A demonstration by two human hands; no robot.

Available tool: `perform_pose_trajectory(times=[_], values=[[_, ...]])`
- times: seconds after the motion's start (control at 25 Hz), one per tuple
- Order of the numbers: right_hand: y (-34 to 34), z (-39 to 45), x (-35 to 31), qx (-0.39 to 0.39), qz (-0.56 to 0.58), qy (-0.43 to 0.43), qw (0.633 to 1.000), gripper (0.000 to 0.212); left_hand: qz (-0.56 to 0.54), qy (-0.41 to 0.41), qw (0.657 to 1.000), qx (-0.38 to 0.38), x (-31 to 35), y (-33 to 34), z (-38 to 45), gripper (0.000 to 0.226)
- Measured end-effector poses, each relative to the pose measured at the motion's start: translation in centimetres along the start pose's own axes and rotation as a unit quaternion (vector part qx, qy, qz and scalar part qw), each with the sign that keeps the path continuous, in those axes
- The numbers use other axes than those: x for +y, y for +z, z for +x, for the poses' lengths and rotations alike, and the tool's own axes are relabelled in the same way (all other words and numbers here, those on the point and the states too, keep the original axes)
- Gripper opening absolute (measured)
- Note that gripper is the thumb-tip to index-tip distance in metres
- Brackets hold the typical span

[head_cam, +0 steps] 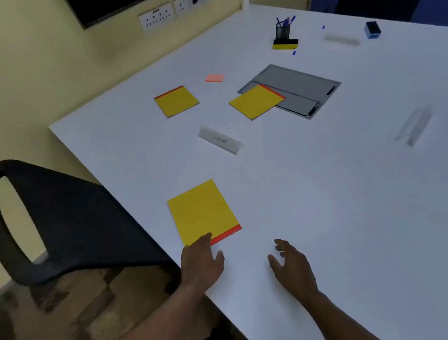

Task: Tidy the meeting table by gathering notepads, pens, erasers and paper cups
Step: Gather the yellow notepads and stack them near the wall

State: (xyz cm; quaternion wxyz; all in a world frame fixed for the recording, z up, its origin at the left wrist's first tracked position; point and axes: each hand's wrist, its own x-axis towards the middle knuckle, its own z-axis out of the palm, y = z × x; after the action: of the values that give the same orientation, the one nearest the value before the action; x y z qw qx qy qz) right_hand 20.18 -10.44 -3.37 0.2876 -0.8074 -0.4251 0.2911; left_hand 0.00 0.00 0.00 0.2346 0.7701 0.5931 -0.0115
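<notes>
Barely begun: left hand (202, 260) is reaching, open, onto the nearest notepad (203, 212).
Right hand (291, 266) is hovering empty, fingers spread; two farther notepads (176, 101) are lying ungathered.

Near notepad (203, 212) lies before the name card (221, 140); two notepads (176, 101) (255, 101) behind it.

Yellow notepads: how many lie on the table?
3: nearest notepad under the left hand fingertips; left notepad alone; middle notepad overlapping the grey panel.
</notes>
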Motion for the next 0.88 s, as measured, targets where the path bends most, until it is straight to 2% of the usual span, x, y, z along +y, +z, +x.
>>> perform_pose_trajectory(times=[0.12,0.28,0.36,0.48,0.6,0.76,0.8,0.88], values=[[1.1,2.1,-1.5,-0.033,0.005,0.008,0.999,0.045,-0.007,-0.064,0.998,0.007,-1.3,-0.3,1.5,0.064],[2.7,5.4,-4.4,-0.121,-0.008,0.043,0.992,0.054,0.014,-0.086,0.994,-0.066,-3.5,-1.4,5.0,0.069],[3.7,7.1,-5.8,-0.145,-0.017,0.044,0.988,0.06,-0.048,-0.133,0.986,-0.089,-4.4,-1.9,7.0,0.074],[5.3,8.6,-7.8,-0.159,-0.037,0.031,0.986,0.052,-0.195,-0.229,0.951,-0.072,-4.9,-2.4,8.6,0.079],[7.2,9.5,-8.7,-0.132,-0.051,0.045,0.989,0.041,-0.276,-0.291,0.916,-0.028,-4.6,-2.4,9.1,0.074],[8.4,11.3,-8.7,-0.127,-0.026,0.144,0.981,0.057,-0.353,-0.346,0.869,0.014,-4.5,-2.6,9.6,0.073],[8.4,11.6,-8.6,-0.137,-0.015,0.165,0.977,0.05,-0.366,-0.354,0.861,0.013,-4.6,-2.8,9.8,0.073],[8.1,12.0,-8.5,-0.146,0.025,0.195,0.97,0.022,-0.391,-0.363,0.846,0.005,-4.9,-3.0,10.2,0.071]])
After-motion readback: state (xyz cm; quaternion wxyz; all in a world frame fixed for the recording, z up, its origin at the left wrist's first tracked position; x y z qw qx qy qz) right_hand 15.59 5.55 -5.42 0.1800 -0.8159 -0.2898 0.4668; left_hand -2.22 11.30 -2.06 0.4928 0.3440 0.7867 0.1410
